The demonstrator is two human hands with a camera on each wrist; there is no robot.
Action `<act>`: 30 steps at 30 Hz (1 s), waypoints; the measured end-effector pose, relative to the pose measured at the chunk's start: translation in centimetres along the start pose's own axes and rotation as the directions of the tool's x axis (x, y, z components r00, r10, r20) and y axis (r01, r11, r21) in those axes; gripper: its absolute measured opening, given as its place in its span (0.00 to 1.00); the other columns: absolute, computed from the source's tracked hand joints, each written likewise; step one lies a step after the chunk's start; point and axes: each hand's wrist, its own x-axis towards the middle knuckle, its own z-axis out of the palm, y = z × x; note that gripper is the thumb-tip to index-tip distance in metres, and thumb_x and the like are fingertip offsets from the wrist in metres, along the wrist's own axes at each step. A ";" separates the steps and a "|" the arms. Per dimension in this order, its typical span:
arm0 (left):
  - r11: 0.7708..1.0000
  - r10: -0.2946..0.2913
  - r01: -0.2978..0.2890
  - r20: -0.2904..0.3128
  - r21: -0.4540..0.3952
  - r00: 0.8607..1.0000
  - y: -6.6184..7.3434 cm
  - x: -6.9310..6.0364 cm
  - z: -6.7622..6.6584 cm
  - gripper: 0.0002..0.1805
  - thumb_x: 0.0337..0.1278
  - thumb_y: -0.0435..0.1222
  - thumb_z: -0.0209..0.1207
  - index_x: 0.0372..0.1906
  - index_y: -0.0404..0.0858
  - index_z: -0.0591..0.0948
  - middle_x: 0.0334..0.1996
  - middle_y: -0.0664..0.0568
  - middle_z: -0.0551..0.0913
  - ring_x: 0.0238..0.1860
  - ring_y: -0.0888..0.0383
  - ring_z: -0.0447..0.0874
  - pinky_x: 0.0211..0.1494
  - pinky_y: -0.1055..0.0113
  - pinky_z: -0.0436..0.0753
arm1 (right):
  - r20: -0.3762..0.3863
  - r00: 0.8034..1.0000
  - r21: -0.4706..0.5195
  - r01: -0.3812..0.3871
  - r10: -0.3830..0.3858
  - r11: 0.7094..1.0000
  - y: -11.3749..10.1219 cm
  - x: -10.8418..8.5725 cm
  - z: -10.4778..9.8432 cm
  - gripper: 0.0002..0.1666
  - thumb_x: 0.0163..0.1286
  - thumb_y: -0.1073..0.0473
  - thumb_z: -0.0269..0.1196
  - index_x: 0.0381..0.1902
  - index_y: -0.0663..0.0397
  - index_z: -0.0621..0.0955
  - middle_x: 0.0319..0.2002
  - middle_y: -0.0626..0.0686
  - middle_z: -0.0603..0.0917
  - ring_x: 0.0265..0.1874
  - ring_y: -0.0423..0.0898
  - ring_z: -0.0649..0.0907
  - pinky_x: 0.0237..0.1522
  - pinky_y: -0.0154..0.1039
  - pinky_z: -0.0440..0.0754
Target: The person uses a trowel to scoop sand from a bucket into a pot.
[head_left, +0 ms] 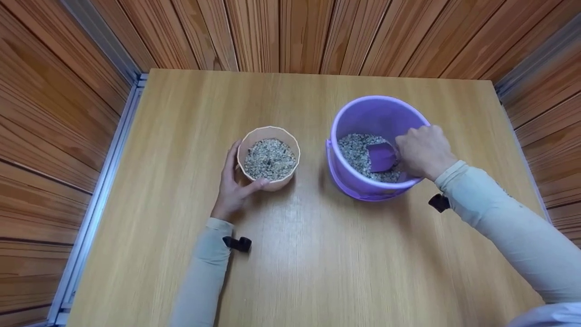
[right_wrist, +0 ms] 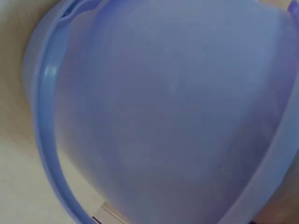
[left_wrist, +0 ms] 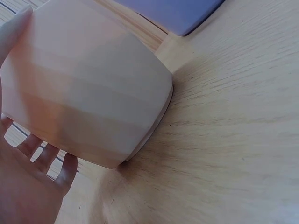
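Observation:
A peach faceted pot (head_left: 281,183) holding grey gravel (head_left: 269,159) stands on the table, gripped around its left side by my left hand (head_left: 236,186), thumb at the front rim. In the left wrist view my fingers (left_wrist: 46,157) curve along the pot's wall (left_wrist: 93,84). To the right stands a purple bucket (head_left: 363,181) with gravel inside. My right hand (head_left: 424,150) reaches over its right rim, curled round the hidden handle of a purple scoop (head_left: 381,157), whose blade rests in the gravel. The right wrist view shows only the bucket's outer wall (right_wrist: 173,107).
The bucket's handle (right_wrist: 49,149) hangs down against its outside. Both containers stand on a light wooden table (head_left: 290,259), with wood-patterned panels (head_left: 299,36) behind and at both sides. A metal rail (head_left: 100,200) runs along the left edge.

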 end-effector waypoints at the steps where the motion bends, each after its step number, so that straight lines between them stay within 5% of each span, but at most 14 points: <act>1: 1.000 -0.001 0.001 -0.003 -0.001 1.000 0.0 0.0 0.0 0.58 0.45 0.26 0.74 0.80 0.36 0.53 0.79 0.48 0.56 0.78 0.54 0.51 0.79 0.55 0.53 | 0.005 1.000 0.009 0.007 -0.007 1.000 0.1 0.0 0.1 0.18 0.59 0.61 0.67 0.14 0.52 0.72 0.11 0.51 0.70 0.13 0.49 0.71 0.14 0.46 0.73; 5: 1.000 -0.007 0.007 -0.001 0.008 1.000 -0.1 0.0 0.0 0.57 0.45 0.26 0.73 0.81 0.37 0.53 0.79 0.48 0.56 0.79 0.55 0.51 0.80 0.55 0.53 | 0.026 0.999 0.041 0.026 -0.027 0.999 0.4 0.1 0.3 0.21 0.66 0.55 0.67 0.16 0.52 0.73 0.11 0.51 0.70 0.13 0.48 0.71 0.15 0.43 0.72; 15: 0.999 0.025 -0.025 0.000 -0.023 1.000 -0.1 0.0 0.1 0.58 0.44 0.27 0.74 0.80 0.35 0.53 0.79 0.45 0.56 0.78 0.52 0.52 0.80 0.55 0.53 | -0.006 0.999 0.114 0.037 -0.037 0.993 0.7 0.3 0.8 0.22 0.63 0.50 0.70 0.18 0.52 0.73 0.13 0.51 0.71 0.14 0.51 0.72 0.17 0.51 0.74; 30: 1.000 0.015 -0.015 -0.001 -0.007 1.000 0.0 -0.1 0.1 0.58 0.45 0.27 0.75 0.80 0.37 0.54 0.78 0.48 0.57 0.78 0.55 0.52 0.79 0.56 0.54 | 0.017 1.000 0.268 -0.003 -0.001 0.963 0.8 0.4 1.6 0.22 0.65 0.49 0.70 0.15 0.49 0.77 0.11 0.47 0.72 0.13 0.47 0.72 0.18 0.42 0.66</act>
